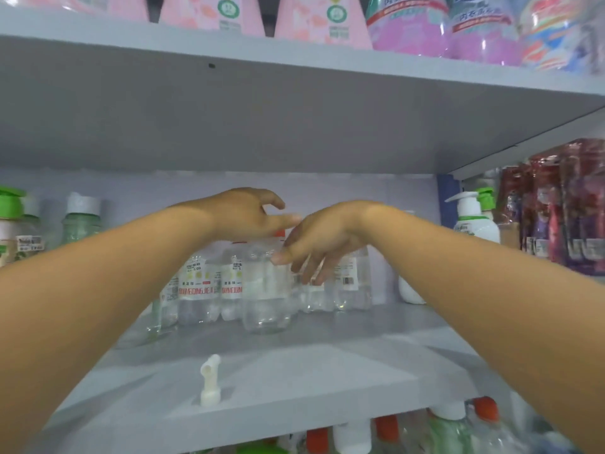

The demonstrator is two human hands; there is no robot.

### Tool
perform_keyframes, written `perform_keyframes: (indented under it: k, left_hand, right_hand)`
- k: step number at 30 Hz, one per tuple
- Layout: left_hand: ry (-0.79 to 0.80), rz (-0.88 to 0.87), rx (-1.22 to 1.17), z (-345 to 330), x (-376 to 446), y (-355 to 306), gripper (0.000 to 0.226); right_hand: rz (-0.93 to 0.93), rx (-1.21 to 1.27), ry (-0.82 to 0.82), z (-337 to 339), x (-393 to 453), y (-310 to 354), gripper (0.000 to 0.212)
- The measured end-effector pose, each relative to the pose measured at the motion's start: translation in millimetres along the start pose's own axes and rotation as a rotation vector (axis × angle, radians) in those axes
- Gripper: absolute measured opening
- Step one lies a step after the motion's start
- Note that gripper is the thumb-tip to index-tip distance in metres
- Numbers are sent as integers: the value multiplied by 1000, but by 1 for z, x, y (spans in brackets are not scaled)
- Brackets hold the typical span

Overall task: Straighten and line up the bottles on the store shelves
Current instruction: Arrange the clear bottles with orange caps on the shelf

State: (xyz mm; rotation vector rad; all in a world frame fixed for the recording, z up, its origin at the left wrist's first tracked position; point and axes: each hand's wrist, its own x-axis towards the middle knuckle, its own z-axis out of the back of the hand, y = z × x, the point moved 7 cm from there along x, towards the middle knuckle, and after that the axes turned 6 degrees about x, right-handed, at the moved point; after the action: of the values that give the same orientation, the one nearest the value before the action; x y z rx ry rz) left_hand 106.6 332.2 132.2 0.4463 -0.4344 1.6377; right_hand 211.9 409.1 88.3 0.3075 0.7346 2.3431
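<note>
At the far left of the middle shelf (327,362), green-capped bottles (11,221) and a pale green bottle with a white flip cap (80,217) are standing upright against the back wall. Moving right, the person's left hand (244,213) is hovering above the cluster of clear bottles (209,286), its fingers loosely curled and its thumb reaching out to the right, gripping nothing. The clear bottles, with white labels carrying red lettering, are standing bunched near the centre of the shelf, and one clear bottle (266,290) is sitting a little ahead of the rest. The right hand (322,239) is hanging just beside the left, fingers drooping down and relaxed over the tops of the clear bottles; whether the fingertips are touching a bottle cannot be told because of blur. Nearer the shelf's front edge, a small white pump nozzle (209,380) is standing alone. Further right, a white pump dispenser bottle (474,221) is standing by the back wall, and dark red and purple refill pouches (563,208) are hanging or leaning at the far right. Above, pink packs (212,13) and pink-purple bottles (409,24) are lining the top shelf, while orange-capped bottles (386,427) are showing on the shelf below.
</note>
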Motion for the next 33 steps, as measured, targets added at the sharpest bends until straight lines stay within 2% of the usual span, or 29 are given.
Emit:
perform_keyframes:
  k: [2,4,6,7,10,13,17,20,24,28,30,33]
  left_hand:
    - [69,21,152,-7,-1,13,56]
    - [116,51,250,-12,-1,29,42]
    - [149,95,295,-12,-2,40,36]
    - [153,119,304,-10,-1,43,36]
    - [74,108,263,-6,19,30,41]
    - [3,36,208,-9,54,-6,40]
    - [131,24,334,-42,97,-38,47]
    - [210,16,403,-63,120,-41,38]
    - [319,38,195,-71,125,-40,25]
    - [226,47,84,-73,120,-40,27]
    - [165,66,63,-74,116,-41,33]
    - [77,95,10,-78,112,-35,48]
  right_hand:
    - [53,43,-100,33,-5,-1,59]
    - [60,26,-316,78,-9,-18,50]
    - [-28,-119,-498,109,-10,-45,53]
    - [-82,-181,-538,115,-9,-58,58]
    - [-112,-156,-527,108,3,-82,68]
    - [-66,-147,-541,95,16,-90,68]
    - [-7,-148,-591,92,26,-97,59]
    - [33,-56,-611,99,28,-104,47]
    - [75,11,-599,104,32,-111,36]
    - [74,42,-584,104,39,-116,29]
    - [85,76,-599,102,42,-116,34]
    - [68,43,-583,93,45,-115,61]
